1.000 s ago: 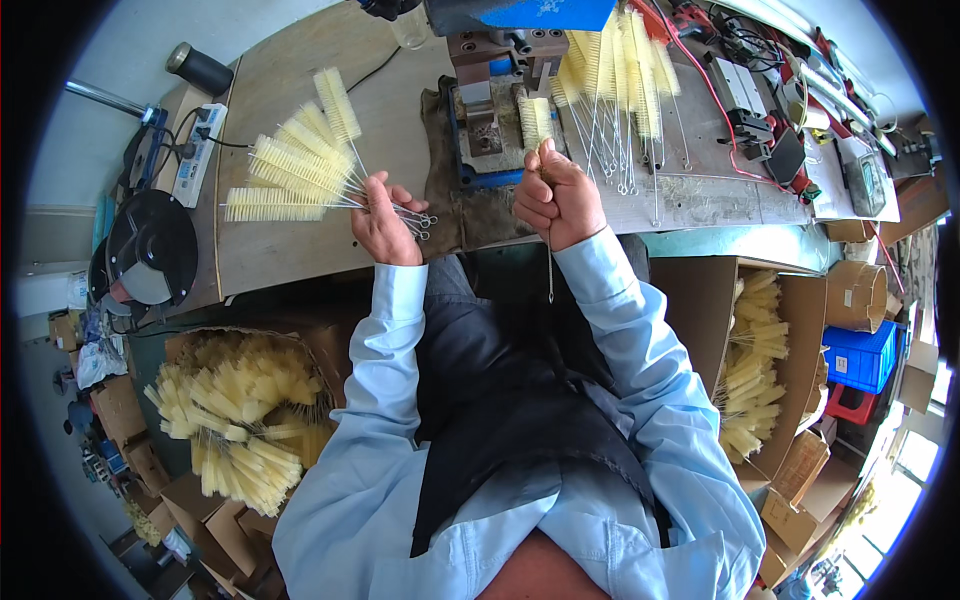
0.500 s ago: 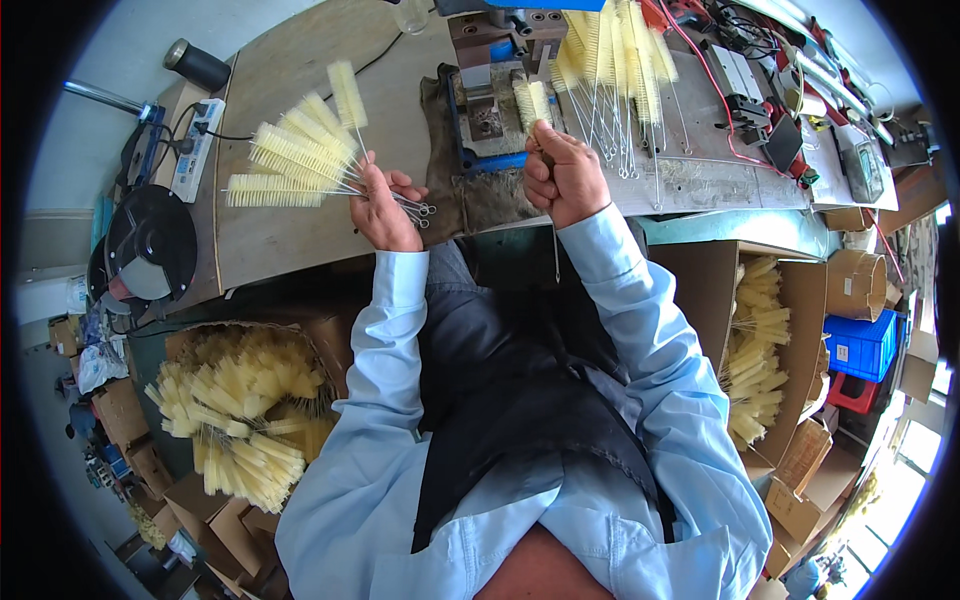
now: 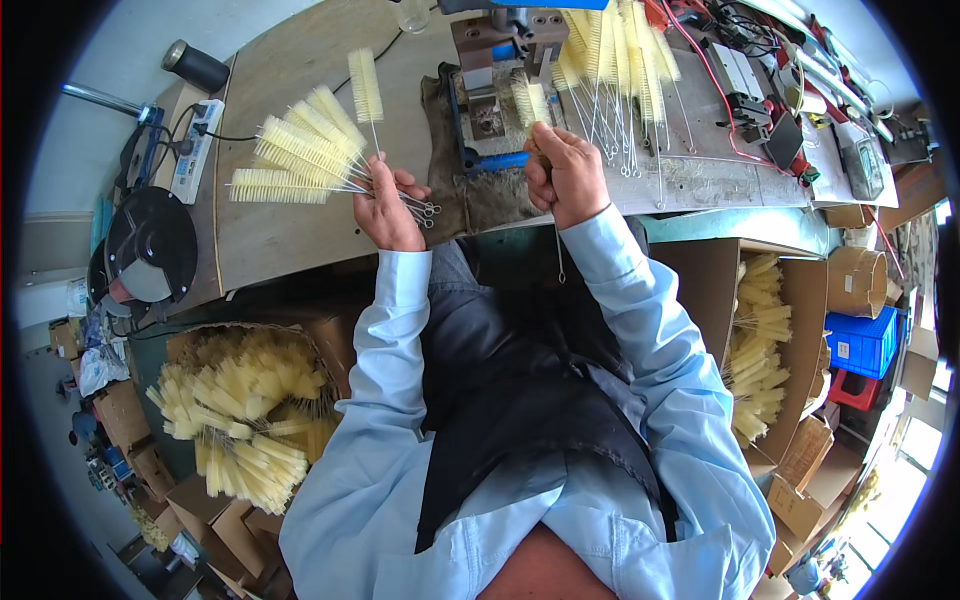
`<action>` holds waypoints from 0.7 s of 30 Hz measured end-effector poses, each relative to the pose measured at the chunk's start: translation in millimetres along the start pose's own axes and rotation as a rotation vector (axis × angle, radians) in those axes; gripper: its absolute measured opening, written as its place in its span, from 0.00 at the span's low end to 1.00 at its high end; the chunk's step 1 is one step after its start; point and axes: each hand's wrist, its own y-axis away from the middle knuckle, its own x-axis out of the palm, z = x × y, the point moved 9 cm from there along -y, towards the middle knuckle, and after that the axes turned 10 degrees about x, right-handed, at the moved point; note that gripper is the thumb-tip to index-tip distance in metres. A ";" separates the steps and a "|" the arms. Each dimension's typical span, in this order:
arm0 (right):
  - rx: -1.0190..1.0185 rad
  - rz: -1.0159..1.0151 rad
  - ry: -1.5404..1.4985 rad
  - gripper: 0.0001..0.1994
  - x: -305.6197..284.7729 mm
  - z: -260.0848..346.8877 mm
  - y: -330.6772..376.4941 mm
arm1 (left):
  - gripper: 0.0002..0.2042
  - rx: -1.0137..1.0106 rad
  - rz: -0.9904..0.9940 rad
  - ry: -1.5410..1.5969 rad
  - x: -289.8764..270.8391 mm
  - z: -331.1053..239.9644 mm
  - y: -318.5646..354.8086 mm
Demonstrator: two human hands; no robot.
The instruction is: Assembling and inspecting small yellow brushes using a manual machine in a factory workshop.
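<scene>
My left hand (image 3: pixel 390 207) is closed round the wire stems of several pale-yellow bottle brushes (image 3: pixel 312 145), fanned out to the left with their looped ends showing past my fingers. One brush (image 3: pixel 366 88) of that bunch points up, apart from the others. Pinched in my right hand (image 3: pixel 568 178) is a single bottle brush (image 3: pixel 530 100); its bristle head rises above my fist and its looped wire stem hangs below. That head is in front of a metal bench press (image 3: pixel 487 112) with a blue base. A pile of bottle brushes (image 3: pixel 615 60) rests right of the press, stems toward me.
Below the wooden workbench (image 3: pixel 290 240) at left is a carton heaped with brushes (image 3: pixel 235 400); another carton (image 3: pixel 700 300) at right holds more. A power strip (image 3: pixel 198 150) and a black round object (image 3: pixel 150 245) are at the left edge. Tools and red wires crowd the right end.
The lone brush in my left hand has swung a little rightward and upward, and the fanned bunch has shifted slightly. My right hand is nearly still, holding its brush.
</scene>
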 end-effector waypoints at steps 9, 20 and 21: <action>-0.004 -0.037 0.040 0.15 -17.7 2.9 1.6 | 0.13 0.032 0.011 -0.005 0.9 -0.8 0.8; 0.035 0.022 -0.004 0.15 -11.8 4.7 -2.8 | 0.05 0.084 0.001 -0.027 -1.1 -2.7 0.7; 0.050 0.007 0.008 0.15 -12.5 4.1 -2.7 | 0.05 0.082 0.004 -0.015 -0.9 -2.5 0.5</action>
